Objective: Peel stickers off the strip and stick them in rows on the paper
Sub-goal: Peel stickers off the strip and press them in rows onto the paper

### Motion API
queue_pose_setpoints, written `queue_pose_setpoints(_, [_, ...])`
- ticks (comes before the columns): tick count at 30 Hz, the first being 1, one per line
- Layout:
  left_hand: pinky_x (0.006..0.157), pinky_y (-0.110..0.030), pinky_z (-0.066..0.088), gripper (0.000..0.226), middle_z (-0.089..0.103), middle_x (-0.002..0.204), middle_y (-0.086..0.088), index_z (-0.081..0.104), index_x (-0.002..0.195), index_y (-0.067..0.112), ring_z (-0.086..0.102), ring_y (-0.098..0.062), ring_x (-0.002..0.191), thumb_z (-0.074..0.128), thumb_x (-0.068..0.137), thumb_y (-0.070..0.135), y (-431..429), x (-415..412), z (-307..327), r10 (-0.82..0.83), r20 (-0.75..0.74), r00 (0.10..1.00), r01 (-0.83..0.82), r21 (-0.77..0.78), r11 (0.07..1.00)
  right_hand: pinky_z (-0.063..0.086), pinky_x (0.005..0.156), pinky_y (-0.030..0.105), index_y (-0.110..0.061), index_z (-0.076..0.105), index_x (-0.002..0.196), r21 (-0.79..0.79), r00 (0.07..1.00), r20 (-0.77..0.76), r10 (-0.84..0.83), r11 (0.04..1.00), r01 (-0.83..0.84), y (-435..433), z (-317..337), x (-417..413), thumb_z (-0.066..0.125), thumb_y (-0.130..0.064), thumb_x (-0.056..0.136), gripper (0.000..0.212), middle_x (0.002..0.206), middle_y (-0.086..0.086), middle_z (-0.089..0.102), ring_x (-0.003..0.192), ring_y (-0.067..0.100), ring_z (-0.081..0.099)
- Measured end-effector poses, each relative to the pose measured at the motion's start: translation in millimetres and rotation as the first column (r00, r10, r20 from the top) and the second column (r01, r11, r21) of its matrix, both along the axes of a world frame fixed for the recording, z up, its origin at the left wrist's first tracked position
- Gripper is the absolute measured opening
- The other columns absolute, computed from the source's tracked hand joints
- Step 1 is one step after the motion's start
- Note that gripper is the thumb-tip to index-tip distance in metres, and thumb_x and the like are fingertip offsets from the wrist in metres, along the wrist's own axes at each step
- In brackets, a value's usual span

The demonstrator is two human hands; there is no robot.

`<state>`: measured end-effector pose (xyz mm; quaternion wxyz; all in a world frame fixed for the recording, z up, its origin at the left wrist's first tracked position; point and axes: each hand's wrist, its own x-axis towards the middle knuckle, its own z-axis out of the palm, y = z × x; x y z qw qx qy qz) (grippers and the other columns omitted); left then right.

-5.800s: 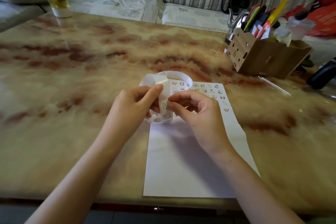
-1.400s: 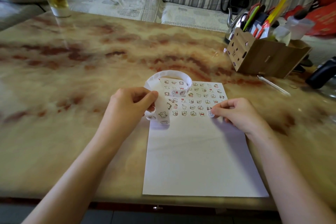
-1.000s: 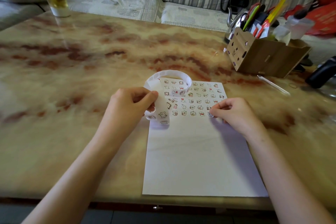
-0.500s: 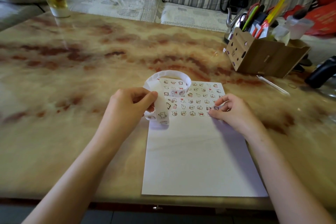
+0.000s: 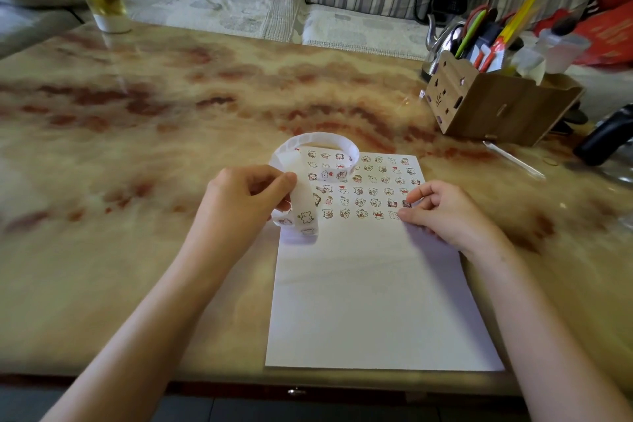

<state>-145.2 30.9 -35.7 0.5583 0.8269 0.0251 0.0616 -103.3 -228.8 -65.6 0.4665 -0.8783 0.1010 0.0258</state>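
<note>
The left hand (image 5: pixel 246 202) gripped the sticker strip (image 5: pixel 305 212) between thumb and curled fingers, just above the left edge of the paper (image 5: pixel 376 301). The rest of the strip arched back in a loop over the paper's top left corner. The right hand (image 5: pixel 445 216) rested on the paper's right side, its fingertips (image 5: pixel 416 195) curled in around a small dark sticker (image 5: pixel 406 204) at the right end of the lower rows. Whether they pinched it or only pressed it down could not be told.

If that sticker was only half seated, it would likely come up with the fingers or settle crooked, out of line with the rows of stickers (image 5: pixel 370 181). It also sat close to the right edge, so a small slip could carry it over the side. The paper lay loose on the glossy desk (image 5: pixel 137 250), near its front edge, and a dragging wrist could have skewed it. The hanging loop could have brushed the finished rows and caught on one.
</note>
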Motion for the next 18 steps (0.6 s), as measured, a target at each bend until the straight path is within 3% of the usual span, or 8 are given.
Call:
queue_pose_setpoints(4, [0.054, -0.006, 0.044, 0.022, 0.074, 0.072, 0.004, 0.075, 0.078, 0.019, 0.061, 0.000, 0.062, 0.058, 0.091, 0.025, 0, 0, 0, 0.003, 0.004, 1.000, -0.003, 0.003, 1.000, 0.031, 0.036, 0.013, -0.012, 0.057, 0.086, 0.010, 1.000, 0.006, -0.012, 1.000, 0.012, 2, 1, -1, 0.078, -0.015, 0.078, 0.023, 0.061, 0.001, 0.054, 0.034, 0.000, 0.044])
queue_pose_setpoints(6, [0.054, -0.005, 0.044, 0.021, 0.074, 0.072, 0.003, 0.075, 0.079, 0.018, 0.062, 0.000, 0.063, 0.058, 0.091, 0.024, -1, 0, 1, 0.002, 0.004, 1.000, -0.002, 0.001, 1.000, 0.033, 0.043, 0.021, -0.016, 0.056, 0.082, -0.011, 1.000, 0.008, -0.022, 1.000, 0.022, 4, -2, 0, 0.082, -0.022, 0.073, 0.028, 0.063, -0.001, 0.055, 0.044, 0.006, 0.047])
queue_pose_setpoints(9, [0.053, -0.005, 0.043, 0.021, 0.074, 0.074, 0.002, 0.075, 0.080, 0.016, 0.063, 0.002, 0.064, 0.058, 0.091, 0.023, -2, -1, 2, -0.001, 0.004, 1.000, 0.001, -0.009, 1.000, 0.035, 0.053, 0.026, -0.019, 0.055, 0.078, -0.045, 0.999, 0.031, -0.019, 0.999, 0.021, 2, -5, 2, 0.078, -0.015, 0.077, 0.023, 0.062, -0.001, 0.053, 0.051, 0.012, 0.045])
queue_pose_setpoints(15, [0.050, -0.003, 0.039, 0.022, 0.070, 0.070, 0.005, 0.072, 0.078, 0.013, 0.057, 0.007, 0.050, 0.057, 0.093, 0.020, -4, -5, 8, -0.001, 0.034, 0.999, 0.002, -0.032, 0.999, 0.033, 0.052, 0.025, -0.020, 0.056, 0.077, -0.049, 0.995, 0.071, -0.063, 0.997, 0.067, 3, -6, 0, 0.067, -0.013, 0.084, 0.015, 0.064, 0.001, 0.057, 0.052, 0.014, 0.048])
queue_pose_setpoints(18, [0.049, -0.004, 0.039, 0.021, 0.067, 0.062, 0.009, 0.072, 0.080, 0.012, 0.056, 0.006, 0.048, 0.057, 0.093, 0.019, -6, -5, 8, -0.002, 0.047, 0.999, 0.005, -0.075, 0.997, 0.037, 0.054, 0.025, -0.016, 0.061, 0.080, -0.009, 0.978, 0.191, -0.078, 0.997, 0.081, 12, 6, -7, 0.063, -0.017, 0.089, 0.009, 0.064, -0.001, 0.061, 0.048, 0.005, 0.049])
